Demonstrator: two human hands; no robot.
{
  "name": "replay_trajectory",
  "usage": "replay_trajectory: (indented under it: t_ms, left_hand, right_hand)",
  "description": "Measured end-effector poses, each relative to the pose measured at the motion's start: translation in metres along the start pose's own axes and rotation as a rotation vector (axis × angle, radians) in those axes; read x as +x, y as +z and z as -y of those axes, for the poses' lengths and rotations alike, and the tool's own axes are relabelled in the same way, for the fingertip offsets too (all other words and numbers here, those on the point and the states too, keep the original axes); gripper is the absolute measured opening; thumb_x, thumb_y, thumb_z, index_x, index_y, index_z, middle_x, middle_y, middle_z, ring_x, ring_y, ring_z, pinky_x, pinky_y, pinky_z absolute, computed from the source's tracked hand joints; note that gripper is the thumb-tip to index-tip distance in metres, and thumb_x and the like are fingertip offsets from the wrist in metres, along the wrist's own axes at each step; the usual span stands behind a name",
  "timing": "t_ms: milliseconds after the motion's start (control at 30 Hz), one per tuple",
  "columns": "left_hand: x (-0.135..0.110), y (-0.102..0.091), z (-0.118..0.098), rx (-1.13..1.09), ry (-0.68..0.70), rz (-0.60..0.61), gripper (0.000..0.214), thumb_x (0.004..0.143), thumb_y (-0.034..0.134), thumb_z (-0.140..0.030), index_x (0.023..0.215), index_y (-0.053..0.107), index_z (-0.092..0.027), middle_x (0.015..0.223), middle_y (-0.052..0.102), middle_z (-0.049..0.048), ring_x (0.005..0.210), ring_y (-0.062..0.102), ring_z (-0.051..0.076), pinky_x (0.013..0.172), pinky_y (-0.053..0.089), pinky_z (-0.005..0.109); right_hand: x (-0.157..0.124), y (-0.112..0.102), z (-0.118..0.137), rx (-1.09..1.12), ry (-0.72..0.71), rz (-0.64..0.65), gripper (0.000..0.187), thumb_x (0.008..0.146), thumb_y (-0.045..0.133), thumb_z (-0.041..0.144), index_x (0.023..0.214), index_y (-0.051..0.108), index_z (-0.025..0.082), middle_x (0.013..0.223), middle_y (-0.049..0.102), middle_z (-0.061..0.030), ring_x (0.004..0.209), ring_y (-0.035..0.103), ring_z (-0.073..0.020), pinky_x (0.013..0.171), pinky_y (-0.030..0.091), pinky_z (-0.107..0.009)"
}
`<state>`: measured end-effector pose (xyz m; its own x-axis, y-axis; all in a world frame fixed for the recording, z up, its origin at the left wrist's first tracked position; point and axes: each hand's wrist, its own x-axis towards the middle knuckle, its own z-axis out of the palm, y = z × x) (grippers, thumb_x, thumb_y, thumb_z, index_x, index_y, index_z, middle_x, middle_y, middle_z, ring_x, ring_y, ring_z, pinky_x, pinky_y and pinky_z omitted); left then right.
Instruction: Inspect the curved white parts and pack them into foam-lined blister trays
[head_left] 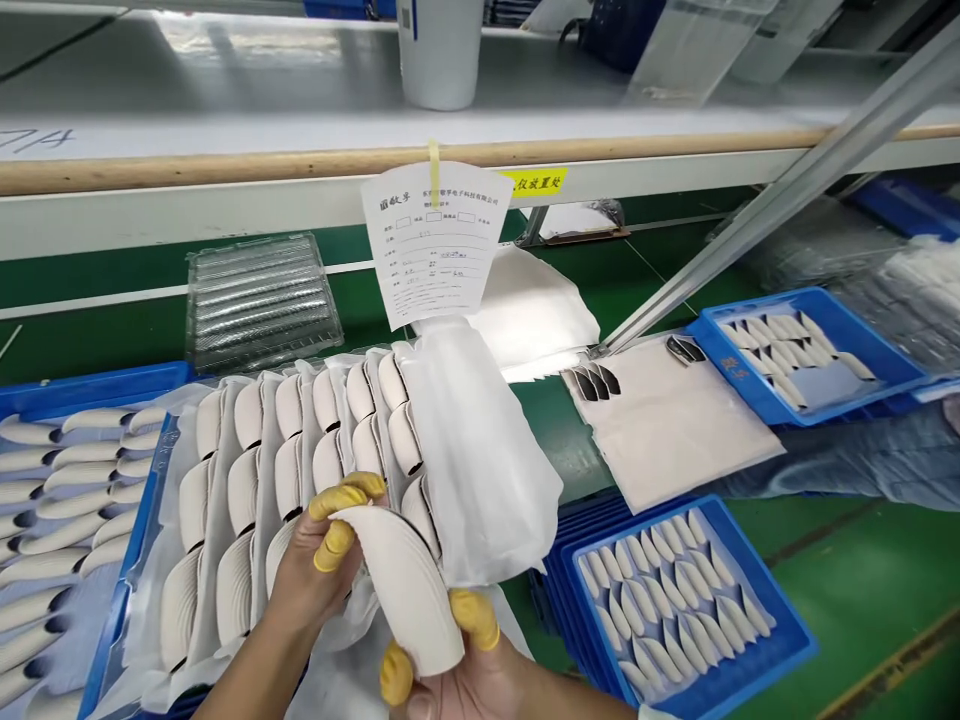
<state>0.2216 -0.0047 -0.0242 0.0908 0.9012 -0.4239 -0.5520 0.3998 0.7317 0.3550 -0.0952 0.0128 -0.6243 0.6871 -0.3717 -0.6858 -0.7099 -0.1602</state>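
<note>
The left hand (pixel 307 570) and right hand (pixel 457 690) both hold one white ribbed shell (pixel 405 585), tilted between them just above the 6 o'clock edge of the view. The left hand is partly closed on the shell's upper end. The right hand is partly closed on its lower end. Yellow finger cots (pixel 334 545) cover the fingertips of both hands. Both forearms enter from the bottom edge, angled inward.

At 12 o'clock from the hands, a white film pack (pixel 480 450) holds more shells in folded pockets, arranged in rows with film between them. A paper tag (pixel 435 240) hangs above the pack from yellow tape. At 9 o'clock, a blue tray (pixel 94 390) holds shells lying in rows. At 3 o'clock, a second blue tray (pixel 765 570) holds smaller white parts laid side by side. At 2 o'clock, a third blue tray (pixel 870 332) holds similar parts, beside a white pad (pixel 675 440) bearing dark-tipped parts. At 11 o'clock, a clear blister tray (pixel 259 300) lies on the green bench (pixel 862 600).
</note>
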Motion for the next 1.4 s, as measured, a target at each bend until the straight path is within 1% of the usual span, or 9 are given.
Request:
replay_trajectory:
  t_ms: [133,300,400,500,567,667,1033,1200,1400]
  left_hand:
    - [0.006,0.026,0.009,0.012,-0.02,-0.093,0.041,0.047,0.093,-0.048,0.074,0.073,-0.025,0.08,0.072,-0.0016,0.07,0.064,0.013,0.063,0.053,0.022]
    - [0.028,0.046,0.005,0.201,0.028,-0.109,0.041,0.062,0.084,-0.055,0.087,0.073,-0.025,0.082,0.07,-0.0014,0.073,0.061,0.014,0.067,0.051,0.023]
    - [0.069,0.057,-0.012,0.591,0.153,-0.009,0.039,0.077,0.07,-0.057,0.097,0.072,-0.023,0.081,0.067,0.0004,0.074,0.06,0.015,0.07,0.049,0.025]
    - [0.127,0.075,-0.03,1.072,0.195,0.145,0.035,0.088,0.053,-0.048,0.093,0.071,-0.019,0.087,0.068,0.0043,0.081,0.061,0.018,0.077,0.05,0.029]
    - [0.163,0.089,-0.036,1.217,0.18,0.179,0.022,0.086,0.055,-0.034,0.089,0.071,-0.019,0.092,0.071,0.005,0.087,0.063,0.02,0.082,0.049,0.029]
    - [0.198,0.108,-0.033,1.444,0.149,0.169,0.013,0.078,0.058,-0.017,0.082,0.07,-0.019,0.09,0.073,0.0056,0.092,0.064,0.023,0.085,0.048,0.031]
    - [0.193,0.108,0.003,1.922,0.222,0.082,0.031,0.088,0.045,-0.011,0.109,0.066,-0.017,0.11,0.07,0.0141,0.109,0.063,0.028,0.086,0.05,0.037]
    - [0.192,0.106,0.001,1.96,0.23,0.055,0.03,0.096,0.04,-0.018,0.11,0.067,-0.017,0.113,0.069,0.0145,0.105,0.065,0.027,0.082,0.052,0.035]
    - [0.193,0.116,0.008,2.027,0.306,0.131,0.036,0.092,0.036,-0.002,0.113,0.064,-0.01,0.115,0.066,0.0197,0.122,0.055,0.028,0.092,0.05,0.036]
  right_hand:
    - [-0.002,-0.013,0.013,-0.008,-0.042,-0.037,0.04,0.088,0.056,0.056,0.078,0.065,0.018,0.075,0.066,-0.0018,0.047,0.037,-0.006,0.046,0.032,-0.016]
    - [0.003,-0.019,0.038,-0.219,-0.185,-0.204,0.049,0.094,0.046,0.059,0.111,0.065,0.017,0.106,0.073,-0.0133,0.079,0.068,-0.0158,0.058,0.048,-0.022]
    - [0.001,-0.031,0.058,-0.873,-0.47,-0.404,0.047,0.1,0.04,0.052,0.131,0.053,0.018,0.122,0.069,-0.0168,0.108,0.068,-0.024,0.085,0.057,-0.04]
    - [-0.005,-0.048,0.075,-1.783,-0.691,-0.535,0.034,0.1,0.046,0.023,0.132,0.055,0.016,0.14,0.057,-0.0199,0.141,0.043,-0.0304,0.112,0.041,-0.057]
    - [-0.008,-0.058,0.082,-2.27,-0.685,-0.513,0.034,0.096,0.046,0.01,0.126,0.061,0.012,0.142,0.055,-0.022,0.15,0.026,-0.0339,0.117,0.031,-0.064]
    - [-0.01,-0.069,0.083,-2.648,-0.558,-0.403,0.035,0.09,0.051,0.004,0.123,0.063,0.006,0.141,0.055,-0.0249,0.151,0.022,-0.0345,0.119,0.027,-0.064]
    - [0.001,-0.088,0.07,-2.631,-0.501,-0.284,0.019,0.09,0.054,0.01,0.09,0.073,0.01,0.117,0.071,-0.0229,0.141,0.042,-0.0349,0.119,0.022,-0.067]
    - [0.003,-0.09,0.07,-2.625,-0.504,-0.267,0.019,0.088,0.055,0.008,0.093,0.073,0.01,0.119,0.07,-0.024,0.138,0.046,-0.0354,0.118,0.021,-0.068]
    - [0.001,-0.09,0.07,-2.648,-0.493,-0.256,0.021,0.088,0.054,0.008,0.096,0.073,0.008,0.12,0.069,-0.025,0.138,0.045,-0.0353,0.119,0.019,-0.068]
